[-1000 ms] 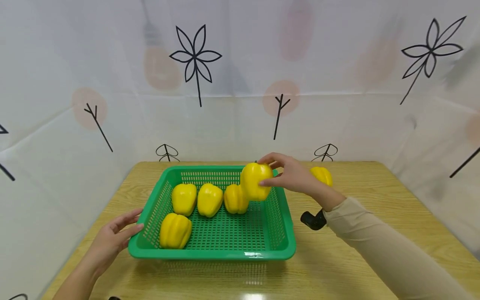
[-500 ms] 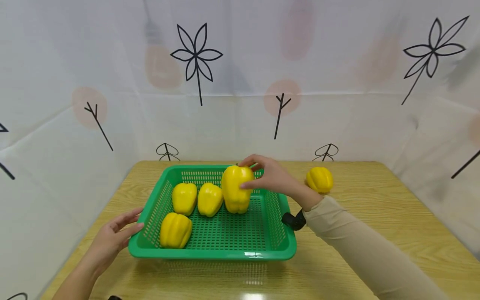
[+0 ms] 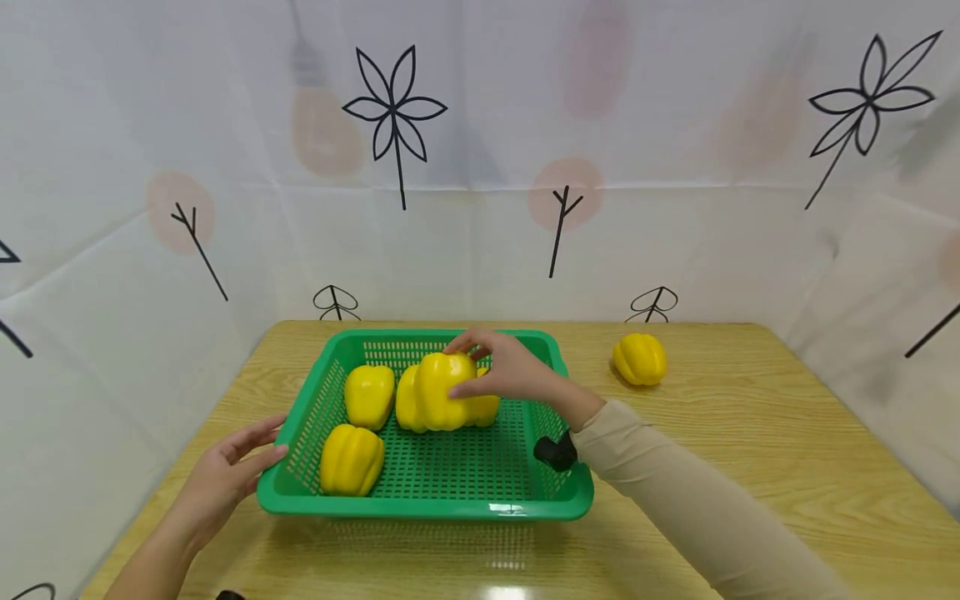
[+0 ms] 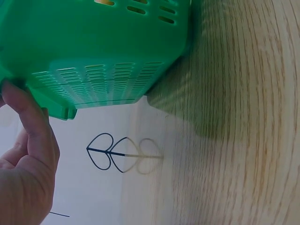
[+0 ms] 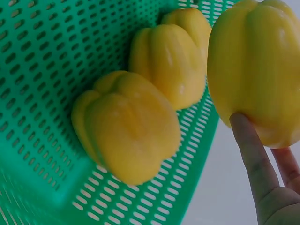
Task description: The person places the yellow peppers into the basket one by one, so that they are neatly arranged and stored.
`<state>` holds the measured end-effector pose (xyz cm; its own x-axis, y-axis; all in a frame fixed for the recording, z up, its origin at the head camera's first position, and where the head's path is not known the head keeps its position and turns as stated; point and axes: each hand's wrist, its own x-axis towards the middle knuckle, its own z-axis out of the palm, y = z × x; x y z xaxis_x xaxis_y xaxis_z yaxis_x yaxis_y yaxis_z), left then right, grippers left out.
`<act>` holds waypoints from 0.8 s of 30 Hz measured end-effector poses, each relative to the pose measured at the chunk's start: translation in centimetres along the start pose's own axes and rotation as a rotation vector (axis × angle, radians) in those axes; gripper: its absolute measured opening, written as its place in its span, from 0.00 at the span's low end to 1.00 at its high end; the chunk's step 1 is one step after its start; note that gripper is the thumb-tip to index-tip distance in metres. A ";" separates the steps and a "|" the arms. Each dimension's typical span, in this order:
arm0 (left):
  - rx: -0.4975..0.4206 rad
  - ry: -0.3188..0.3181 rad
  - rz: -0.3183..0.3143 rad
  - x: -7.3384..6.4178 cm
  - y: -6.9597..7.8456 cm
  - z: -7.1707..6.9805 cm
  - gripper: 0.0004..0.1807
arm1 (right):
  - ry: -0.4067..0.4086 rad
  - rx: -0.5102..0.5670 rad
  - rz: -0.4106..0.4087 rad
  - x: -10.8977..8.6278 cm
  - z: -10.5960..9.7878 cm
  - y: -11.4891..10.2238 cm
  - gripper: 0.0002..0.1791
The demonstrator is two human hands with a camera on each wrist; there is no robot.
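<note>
Over the green plastic basket [image 3: 427,507], my right hand [image 3: 510,367] holds a yellow bell pepper [image 3: 441,392] between thumb and fingers. In the right wrist view the held bell pepper [image 5: 258,70] is raised above the others, with the thumb against its side. Partly hidden behind it are two more peppers in the basket. Two other yellow peppers, a rear one [image 3: 369,397] and a front one [image 3: 351,460], lie at the basket's left. My left hand [image 3: 232,471] grips the basket's left rim; the left wrist view shows a finger [image 4: 33,117] bent at that rim.
One yellow bell pepper [image 3: 640,359] lies on the wooden table [image 3: 750,417], right of the basket. A patterned white cloth [image 3: 480,250] hangs behind the table. A black device [image 3: 555,452] is at my right wrist.
My right hand has carried the bell pepper leftward across the basket, from its right end to above the middle. The left hand stays at the rim.
</note>
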<state>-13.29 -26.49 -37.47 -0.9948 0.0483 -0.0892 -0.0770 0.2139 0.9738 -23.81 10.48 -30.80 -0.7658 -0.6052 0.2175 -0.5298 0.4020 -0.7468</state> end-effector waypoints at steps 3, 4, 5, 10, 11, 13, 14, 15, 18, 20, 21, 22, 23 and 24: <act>-0.005 0.001 0.001 0.0 0.0 0.0 0.30 | -0.032 0.004 0.020 0.2 0.6 0.0 0.26; -0.005 0.002 0.001 0.0 -0.1 0.0 0.30 | -0.043 0.000 0.025 0.3 0.8 0.0 0.25; -0.006 0.003 -0.001 0.0 -0.1 0.0 0.30 | -0.056 -0.005 0.030 0.4 1.0 0.1 0.25; -0.002 0.006 -0.007 0.1 -0.1 0.0 0.30 | -0.117 -0.053 0.020 0.9 2.2 0.4 0.25; -0.003 0.007 -0.009 0.1 -0.1 0.0 0.30 | -0.134 -0.066 0.019 0.9 2.5 0.5 0.25; -0.006 0.008 -0.013 0.1 0.0 0.1 0.30 | -0.174 -0.097 0.014 0.8 2.9 0.6 0.25; -0.008 0.008 -0.014 0.1 0.0 0.1 0.30 | -0.194 -0.111 0.019 0.7 3.0 0.5 0.25; -0.010 0.009 -0.015 0.0 0.0 0.1 0.30 | -0.217 -0.128 0.029 0.6 3.1 0.5 0.25; -0.014 0.007 -0.017 -0.1 0.1 0.1 0.30 | -0.282 -0.172 0.053 0.4 3.5 0.4 0.24; -0.015 0.008 -0.019 -0.1 0.2 0.1 0.29 | -0.315 -0.192 0.067 0.3 3.8 0.4 0.24; -0.015 0.006 -0.019 -0.1 0.2 0.1 0.30 | -0.331 -0.204 0.071 0.2 3.9 0.4 0.24; -0.015 0.005 -0.020 -0.2 0.2 0.1 0.30 | -0.346 -0.213 0.077 0.2 4.0 0.4 0.24; -0.016 0.004 -0.020 -0.2 0.3 0.1 0.30 | -0.359 -0.222 0.080 0.2 4.1 0.5 0.25; -0.016 0.003 -0.021 -0.1 0.3 0.2 0.30 | -0.371 -0.228 0.085 0.2 4.2 0.5 0.25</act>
<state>-13.16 -26.27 -37.19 -0.9932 0.0407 -0.1086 -0.0985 0.1991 0.9750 -22.67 7.73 -33.73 -0.6497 -0.7522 -0.1099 -0.5693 0.5772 -0.5854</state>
